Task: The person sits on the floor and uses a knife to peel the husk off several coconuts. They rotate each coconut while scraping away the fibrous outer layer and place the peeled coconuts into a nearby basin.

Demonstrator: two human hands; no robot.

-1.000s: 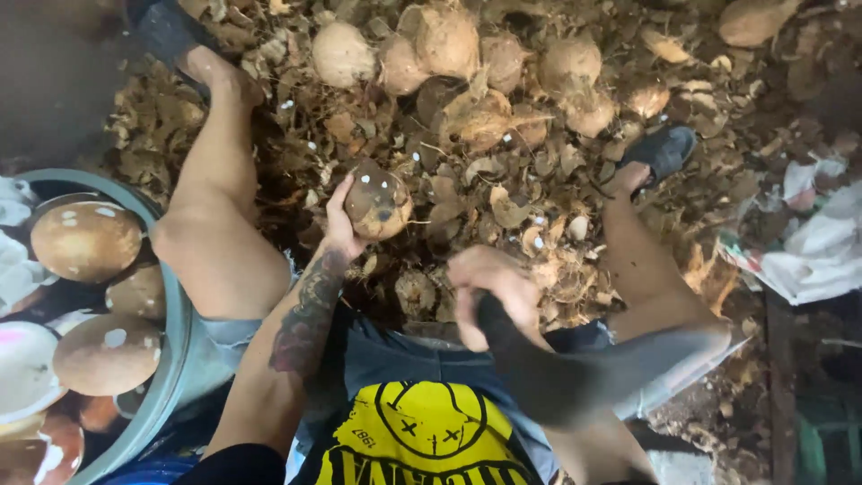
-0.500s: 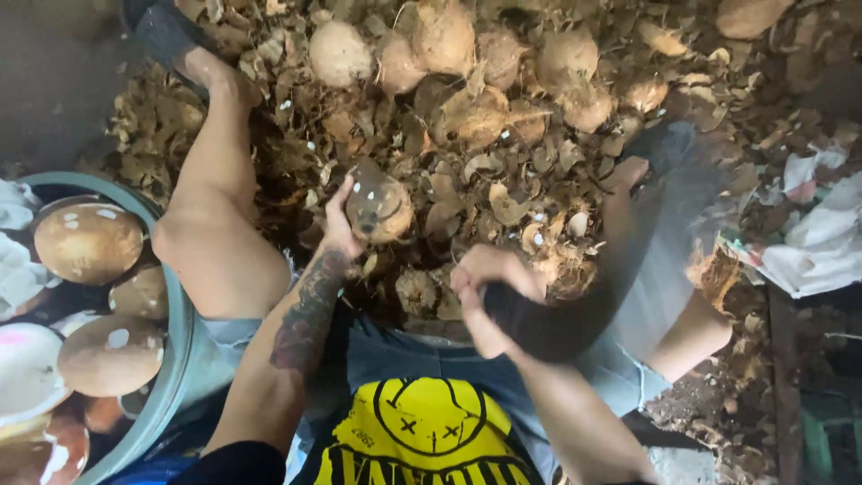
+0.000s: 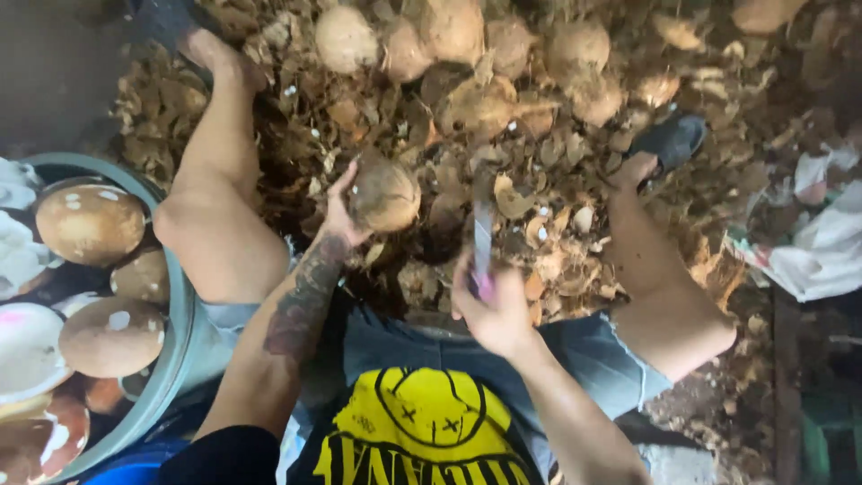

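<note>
Husk pile (image 3: pixel 539 162) and 2 knees (image 3: pixel 193 224) hem in the hands (image 3: pixel 498 314)

Informal coconut-husking spot, worked sitting on the ground. Husk scraps (image 3: pixel 539 242) cover the floor, whole coconuts (image 3: pixel 449 36) piled at 12 o'clock. Tub (image 3: pixel 175 350) of peeled ones at 9.

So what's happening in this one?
A seated person is working on a coconut, held up in the left hand. The right hand has its grip on a knife with the blade pointing up beside the coconut. Husk scraps and more coconuts cover the ground ahead; a tub of peeled ones sits at the left.
</note>
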